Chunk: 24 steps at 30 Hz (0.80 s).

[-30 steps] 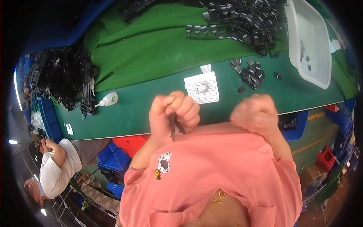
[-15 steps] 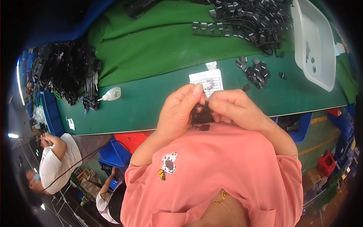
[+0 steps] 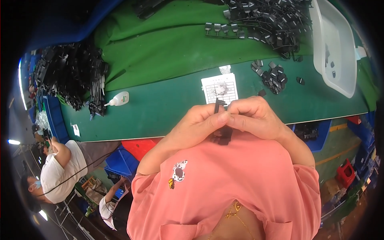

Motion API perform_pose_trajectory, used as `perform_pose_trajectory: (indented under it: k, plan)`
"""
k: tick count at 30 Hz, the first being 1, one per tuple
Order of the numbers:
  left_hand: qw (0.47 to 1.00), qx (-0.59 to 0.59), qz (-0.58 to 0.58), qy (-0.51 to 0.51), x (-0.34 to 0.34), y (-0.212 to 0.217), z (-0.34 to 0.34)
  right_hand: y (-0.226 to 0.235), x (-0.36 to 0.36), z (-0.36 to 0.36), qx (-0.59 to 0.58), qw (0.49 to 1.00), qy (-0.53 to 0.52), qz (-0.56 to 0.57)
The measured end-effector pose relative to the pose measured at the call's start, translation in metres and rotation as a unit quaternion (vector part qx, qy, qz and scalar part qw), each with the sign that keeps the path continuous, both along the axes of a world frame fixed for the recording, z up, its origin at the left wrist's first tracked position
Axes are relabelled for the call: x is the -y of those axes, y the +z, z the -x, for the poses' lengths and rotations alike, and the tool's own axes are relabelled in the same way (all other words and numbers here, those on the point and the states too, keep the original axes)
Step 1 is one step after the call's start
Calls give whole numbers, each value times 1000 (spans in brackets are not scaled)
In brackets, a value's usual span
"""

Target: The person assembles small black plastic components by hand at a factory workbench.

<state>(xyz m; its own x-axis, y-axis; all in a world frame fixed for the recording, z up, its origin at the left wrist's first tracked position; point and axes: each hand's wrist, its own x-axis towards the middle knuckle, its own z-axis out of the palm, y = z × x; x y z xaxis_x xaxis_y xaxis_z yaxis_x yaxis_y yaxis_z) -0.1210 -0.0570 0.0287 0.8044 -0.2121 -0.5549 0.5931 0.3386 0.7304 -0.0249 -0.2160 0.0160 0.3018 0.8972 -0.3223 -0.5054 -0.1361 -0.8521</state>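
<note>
Close to my chest, at the near table edge, my left hand [image 3: 200, 122] and my right hand [image 3: 253, 116] meet with fingers pinched together. Between them is a dark black plastic part [image 3: 222, 138]; its slim prongs rise above the fingertips and its wider end hangs below. The fingers cover its middle, so its exact kind is unclear. Just beyond the hands lies a printed paper sheet [image 3: 208, 89] with a small greyish-white heap on it. Small black caps [image 3: 275, 80] are piled to the right of the sheet.
A white squeeze bottle [image 3: 119, 99] lies left, beside a heap of black plastic strips [image 3: 74, 76]. Far right are a pile of black tagged parts [image 3: 272, 24] and a white plastic tub [image 3: 348, 72] holding a few bits. Two co-workers [image 3: 66, 172] are at left.
My hands have come closer together and lower, the thumbs now meeting. The black part has turned so its prongs stand up above the fingers, and more of the paper shows.
</note>
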Motion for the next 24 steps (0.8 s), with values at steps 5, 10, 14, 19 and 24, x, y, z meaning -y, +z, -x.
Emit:
perform_pose_trajectory:
  k: [5, 10, 14, 19, 24]
  plan:
    - [994, -53, 55, 78, 8, 3, 1, 5, -3, -1, -69, 997, 1, -24]
    - [982, -54, 144, 112, 7, -2, 2, -2, -1, 7, -112, 992, -39, -47]
    - [974, -88, 159, 139, 8, 1, 5, -3, -1, 8, -104, 993, -40, -45]
    - [858, 64, 397, 319, -6, -28, 6, -16, 4, 14, -309, 913, -198, -175]
    - [976, 24, -96, 196, 5, 0, -10, -25, 3, 14, -262, 951, -114, -115]
